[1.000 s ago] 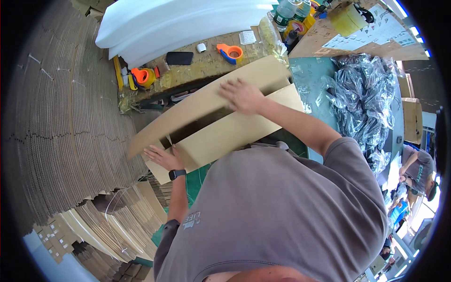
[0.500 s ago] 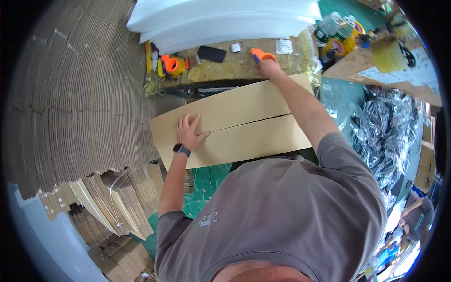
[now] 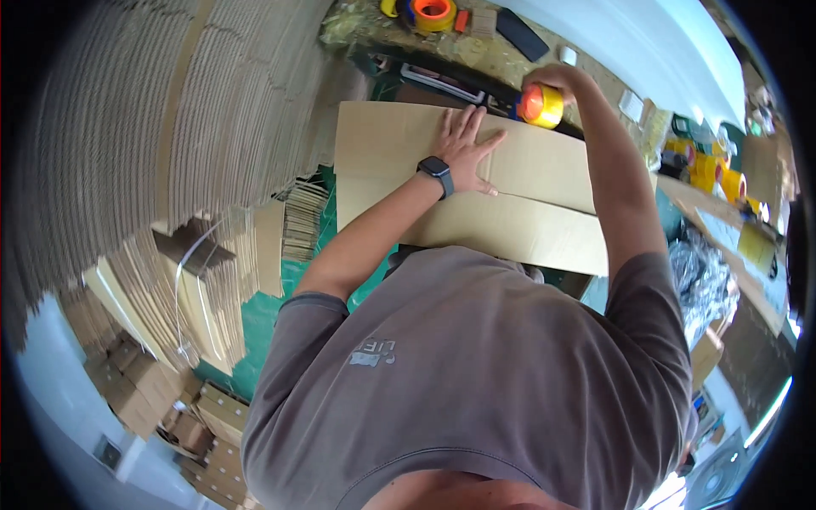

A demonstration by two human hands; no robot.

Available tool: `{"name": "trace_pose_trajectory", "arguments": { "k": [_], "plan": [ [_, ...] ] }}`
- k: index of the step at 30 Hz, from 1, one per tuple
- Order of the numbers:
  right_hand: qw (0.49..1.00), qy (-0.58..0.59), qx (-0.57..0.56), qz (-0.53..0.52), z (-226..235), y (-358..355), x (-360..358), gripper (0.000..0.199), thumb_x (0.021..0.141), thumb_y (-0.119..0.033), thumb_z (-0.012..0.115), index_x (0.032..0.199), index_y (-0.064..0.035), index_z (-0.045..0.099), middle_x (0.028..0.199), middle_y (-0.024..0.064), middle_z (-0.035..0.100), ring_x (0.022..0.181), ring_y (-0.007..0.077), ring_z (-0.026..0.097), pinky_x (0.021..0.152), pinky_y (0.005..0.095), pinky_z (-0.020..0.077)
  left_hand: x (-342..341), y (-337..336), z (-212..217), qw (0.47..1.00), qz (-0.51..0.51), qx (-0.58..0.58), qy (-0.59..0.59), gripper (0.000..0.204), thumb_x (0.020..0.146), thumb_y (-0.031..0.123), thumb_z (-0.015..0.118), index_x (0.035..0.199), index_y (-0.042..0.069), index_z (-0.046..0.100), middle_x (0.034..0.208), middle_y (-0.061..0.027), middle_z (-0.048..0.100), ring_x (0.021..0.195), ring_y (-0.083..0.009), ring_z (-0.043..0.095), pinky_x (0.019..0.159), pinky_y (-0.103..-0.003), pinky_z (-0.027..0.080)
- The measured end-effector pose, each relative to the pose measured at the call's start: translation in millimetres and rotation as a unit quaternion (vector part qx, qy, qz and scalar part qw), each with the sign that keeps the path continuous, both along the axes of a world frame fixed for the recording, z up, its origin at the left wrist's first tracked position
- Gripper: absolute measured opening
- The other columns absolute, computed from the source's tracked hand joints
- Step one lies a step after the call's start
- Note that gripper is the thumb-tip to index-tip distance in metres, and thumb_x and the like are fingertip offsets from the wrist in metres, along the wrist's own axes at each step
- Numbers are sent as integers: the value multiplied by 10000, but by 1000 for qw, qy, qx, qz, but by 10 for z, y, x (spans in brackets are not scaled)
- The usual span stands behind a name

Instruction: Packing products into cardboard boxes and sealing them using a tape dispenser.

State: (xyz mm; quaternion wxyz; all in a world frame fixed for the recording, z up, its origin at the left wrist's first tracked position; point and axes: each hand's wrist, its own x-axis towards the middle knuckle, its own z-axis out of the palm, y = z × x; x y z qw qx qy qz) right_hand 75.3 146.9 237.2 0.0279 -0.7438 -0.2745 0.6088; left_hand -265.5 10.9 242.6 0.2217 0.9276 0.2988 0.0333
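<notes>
A long cardboard box (image 3: 544, 170) lies in front of me, its two top flaps meeting along a narrow seam. My left hand (image 3: 467, 160), with a dark watch at the wrist, rests flat on the top near the seam, fingers spread. Beyond the box's far edge, my right hand (image 3: 557, 78) grips a tape dispenser (image 3: 542, 105) with an orange body and a yellow roll. The right fingers are partly hidden behind the roll.
Tall stacks of flattened cardboard (image 3: 110, 127) rise at the left. The worktable (image 3: 357, 25) beyond the box carries another tape dispenser (image 3: 432, 12), a dark phone-like slab (image 3: 522, 34) and a small white case (image 3: 567, 56). White foam sheeting (image 3: 671, 51) hangs over its far side.
My right hand has lifted the tape dispenser off the table and brought it toward the box's far edge. My left hand stays spread on the box. The whole view has rotated.
</notes>
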Motion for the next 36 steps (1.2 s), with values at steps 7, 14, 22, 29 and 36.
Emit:
{"name": "trace_pose_trajectory", "arguments": {
  "k": [7, 14, 22, 29, 36],
  "plan": [
    [840, -331, 270, 334, 390, -1053, -347, 547, 932, -584, 695, 959, -59, 844, 930, 239, 802, 834, 421, 795, 787, 500, 639, -51, -18, -40, 1000, 26, -14, 10, 1246, 650, 738, 937, 1722, 332, 448, 1833, -256, 224, 1712, -450, 144, 1350, -717, 64],
    [937, -273, 218, -4, 1417, -4564, -2141, 416, 916, -326, 885, 1218, -48, 815, 881, 255, 669, 809, 443, 734, 758, 539, 608, -66, 49, 25, 999, 35, 17, 23, 1191, 720, 751, 892, 1735, 339, 426, 1822, -252, 226, 1696, -451, 171, 1338, -723, 91],
    [924, -247, 285, -57, -412, -4954, -2204, 480, 904, -307, 871, 1291, -35, 786, 1080, 253, 729, 917, 460, 740, 875, 525, 613, 12, -37, -139, 999, -2, 33, -16, 1241, 736, 761, 883, 1762, 288, 371, 1834, -270, 198, 1692, -472, 178, 1317, -748, 131],
    [920, -183, 341, -55, 2151, -4211, -1907, 551, 886, -318, 876, 1339, -24, 770, 1076, 223, 731, 855, 339, 715, 796, 413, 596, -846, -255, 872, 846, 35, -527, -75, 939, 1021, 571, 769, 1710, 38, 417, 1770, -229, 412, 1601, -368, 450, 1338, -478, 299],
    [771, -101, 610, 150, 2096, -2766, -2495, 681, 703, -176, 947, 1363, -118, 790, 953, 126, 687, 705, 286, 681, 611, 389, 582, -1497, -752, 1382, 744, 129, -486, -440, 851, 1119, 522, 648, 1703, -45, 402, 1848, -210, 261, 1730, -333, 187, 1379, -477, 187]
  ]
}}
